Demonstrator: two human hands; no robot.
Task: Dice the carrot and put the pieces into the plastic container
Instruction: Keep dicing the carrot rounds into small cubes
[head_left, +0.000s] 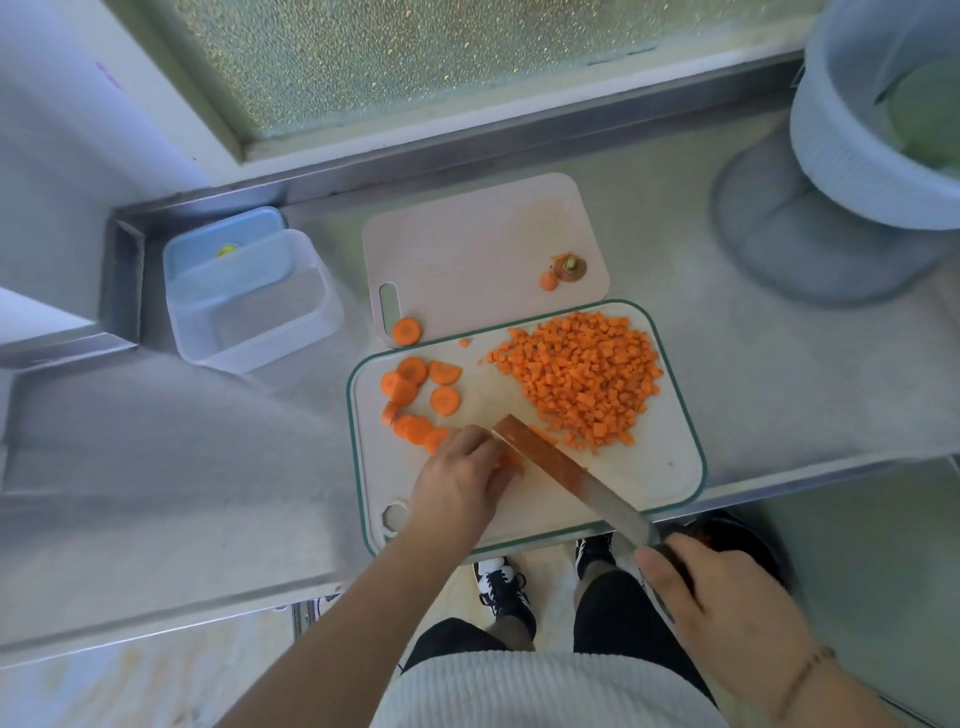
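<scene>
Steel counter: left hand (460, 475) pins round carrot slices (511, 460), right hand (727, 597) grips smeared knife (566, 473).

steel counter (779, 395), 2 cutting boards (467, 249), plastic container (249, 317), bowl (852, 171)

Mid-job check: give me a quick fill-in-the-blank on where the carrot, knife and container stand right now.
1. The right hand grips the ____ by its handle.
2. The heap of diced carrot lies on the green-rimmed ____.
3. The plastic container holds ____ carrot pieces.
4. The left hand steadies carrot beside the ____ of the knife.

Missing words: knife; cutting board; no; blade
</scene>
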